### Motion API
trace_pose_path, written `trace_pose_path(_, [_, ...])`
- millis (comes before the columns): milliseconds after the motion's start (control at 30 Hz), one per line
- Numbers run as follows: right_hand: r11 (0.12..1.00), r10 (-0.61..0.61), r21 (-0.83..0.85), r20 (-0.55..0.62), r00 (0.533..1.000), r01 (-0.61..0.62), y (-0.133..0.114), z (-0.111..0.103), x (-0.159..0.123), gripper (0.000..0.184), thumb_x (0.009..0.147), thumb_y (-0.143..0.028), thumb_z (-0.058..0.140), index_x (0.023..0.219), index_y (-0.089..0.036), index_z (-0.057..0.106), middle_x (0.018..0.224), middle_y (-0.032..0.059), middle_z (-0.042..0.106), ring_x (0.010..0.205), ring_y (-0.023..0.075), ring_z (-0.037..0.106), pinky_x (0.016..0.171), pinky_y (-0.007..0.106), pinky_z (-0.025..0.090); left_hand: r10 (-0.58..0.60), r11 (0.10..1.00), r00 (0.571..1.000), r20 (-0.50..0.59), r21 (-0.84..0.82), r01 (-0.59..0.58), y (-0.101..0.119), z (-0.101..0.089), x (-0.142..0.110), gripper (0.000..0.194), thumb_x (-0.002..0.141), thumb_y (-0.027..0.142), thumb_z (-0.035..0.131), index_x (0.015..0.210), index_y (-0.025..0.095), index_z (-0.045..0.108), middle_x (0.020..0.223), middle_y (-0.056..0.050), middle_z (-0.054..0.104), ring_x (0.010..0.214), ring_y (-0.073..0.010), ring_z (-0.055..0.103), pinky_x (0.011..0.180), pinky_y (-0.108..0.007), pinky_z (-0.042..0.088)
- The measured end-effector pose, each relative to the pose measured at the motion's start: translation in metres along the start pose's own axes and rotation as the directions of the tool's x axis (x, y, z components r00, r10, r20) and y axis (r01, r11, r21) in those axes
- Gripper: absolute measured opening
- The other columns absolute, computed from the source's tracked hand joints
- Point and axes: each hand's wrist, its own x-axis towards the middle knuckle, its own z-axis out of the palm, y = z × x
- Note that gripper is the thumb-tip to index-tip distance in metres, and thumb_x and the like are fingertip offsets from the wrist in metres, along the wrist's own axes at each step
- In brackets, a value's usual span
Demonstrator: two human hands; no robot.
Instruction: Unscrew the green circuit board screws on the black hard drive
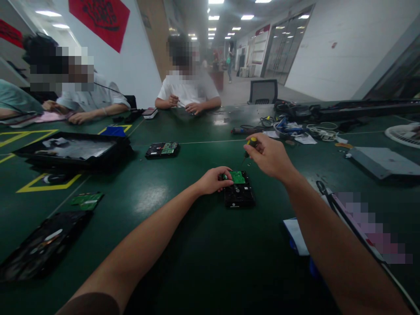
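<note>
A black hard drive with a green circuit board lies flat on the dark green table. At its upper left edge is my left hand, with thumb and fingers closed on the drive's side. My right hand is raised beyond the drive, to the right. Its fingers are wrapped around the yellow and black handle of a screwdriver, whose shaft points down, apart from the drive. A few tiny pieces, perhaps screws, lie on the table below the screwdriver.
Left stand a black tray, a second hard drive, a loose green board and an opened black casing. Cables and a grey metal box are right. Across the table sit people, their hands apart from mine.
</note>
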Motion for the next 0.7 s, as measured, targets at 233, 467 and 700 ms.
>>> trace_pose_path(233, [0.998,0.044,0.044,0.012,0.999,-0.044,0.005,-0.001,-0.003,0.028,0.096,-0.044,0.064,0.113,-0.022,0.067,0.095,0.0091,0.073,0.08,0.0238,0.068,0.071,0.037,0.053,0.016,0.999,1.0,-0.007,0.036,-0.016,-0.004,0.0,0.0,0.025,0.091,0.036,0.075,0.101,0.015,0.066,0.155,-0.015,0.05,0.06,-0.0031,0.061,0.052,-0.021,0.053])
trace_pose_path(467, [0.998,0.037,0.05,0.029,0.999,-0.039,0.006,0.001,-0.001,0.028,0.096,-0.045,0.064,0.111,-0.022,0.067,0.093,0.0082,0.073,0.079,0.0232,0.067,0.072,0.037,0.053,0.013,0.999,1.0,-0.014,0.031,-0.013,0.0,0.001,0.0,0.025,0.09,0.035,0.076,0.1,0.015,0.066,0.154,-0.016,0.051,0.059,-0.0026,0.06,0.051,-0.02,0.052])
trace_pose_path(700, [0.999,0.02,0.034,-0.022,1.0,-0.019,-0.002,-0.013,0.014,0.029,0.094,-0.044,0.069,0.112,-0.021,0.068,0.09,0.0076,0.071,0.079,0.0235,0.067,0.073,0.038,0.053,0.019,1.0,1.0,-0.009,0.01,-0.019,-0.002,0.0,0.0,0.024,0.089,0.033,0.077,0.098,0.014,0.066,0.154,-0.015,0.051,0.059,-0.0029,0.06,0.051,-0.021,0.053])
